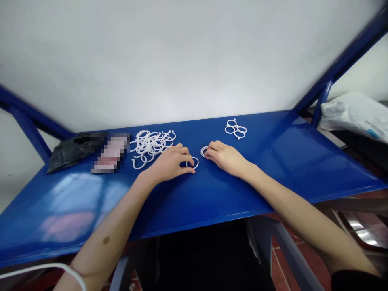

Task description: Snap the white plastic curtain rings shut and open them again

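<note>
My left hand (173, 162) is low over the blue table, its thumb and fingers closed at a white plastic ring (198, 163). Opposite it, my right hand (224, 156) has its fingertips together on the edge of some white rings (202, 152) that overlap; their exact number is hard to make out. A tangled pile of white open rings with small knobbed ends (150, 143) lies just beyond and left of my left hand. Farther back on the right, a small cluster of joined white rings (236, 129) lies flat, apart from both hands.
A black plastic bag (71, 151) and a blurred-out pinkish packet (111, 153) lie at the left of the blue table (242, 194). A pale wall stands behind. Blue slanted bars flank both ends. A white plastic bag (357, 115) is at right; a white cable (45, 266) crosses lower left.
</note>
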A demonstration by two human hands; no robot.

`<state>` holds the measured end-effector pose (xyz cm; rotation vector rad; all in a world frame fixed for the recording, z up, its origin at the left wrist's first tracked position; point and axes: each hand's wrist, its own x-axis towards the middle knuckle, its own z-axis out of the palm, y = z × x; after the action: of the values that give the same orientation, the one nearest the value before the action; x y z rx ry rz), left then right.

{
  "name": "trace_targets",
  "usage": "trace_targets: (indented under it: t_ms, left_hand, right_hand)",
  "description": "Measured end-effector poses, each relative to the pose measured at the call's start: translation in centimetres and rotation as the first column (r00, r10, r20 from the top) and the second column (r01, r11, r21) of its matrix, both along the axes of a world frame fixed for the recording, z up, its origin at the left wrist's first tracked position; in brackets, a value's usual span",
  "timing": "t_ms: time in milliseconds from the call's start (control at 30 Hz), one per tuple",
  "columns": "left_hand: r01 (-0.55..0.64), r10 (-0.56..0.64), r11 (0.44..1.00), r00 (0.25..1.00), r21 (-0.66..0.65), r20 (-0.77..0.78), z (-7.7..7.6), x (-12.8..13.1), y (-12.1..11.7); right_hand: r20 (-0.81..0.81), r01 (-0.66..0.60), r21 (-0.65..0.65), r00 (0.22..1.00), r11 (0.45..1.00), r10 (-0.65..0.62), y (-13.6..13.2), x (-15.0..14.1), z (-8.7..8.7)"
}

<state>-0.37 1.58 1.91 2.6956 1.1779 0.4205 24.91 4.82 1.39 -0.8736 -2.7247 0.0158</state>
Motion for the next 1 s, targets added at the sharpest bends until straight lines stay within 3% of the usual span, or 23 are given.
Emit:
trace_targets:
  t_ms: [300,633,1000]
  left_hand:
    - [-0.021,0.021,0.999,1.0,0.025,-0.007,0.1,0.1,0.0]
    - [-0.063,0.063,0.994,0.998,0.091,0.003,-1.0,0.6,0.2]
    - [-0.121,0.122,0.991,0.992,0.051,-0.024,0.1,-0.8,0.3]
  right_hand:
    - [-0.088,-0.086,-0.139,0.993,0.987,0.074,1.0,1.5,0.3]
    - [-0.105,0.028,-0.163,0.993,0.986,-0.046,1.1,2.5,1.1]
    - [0.024,0.073,-0.136,0.997,0.988,-0.07,1.0,1.5,-0.1]
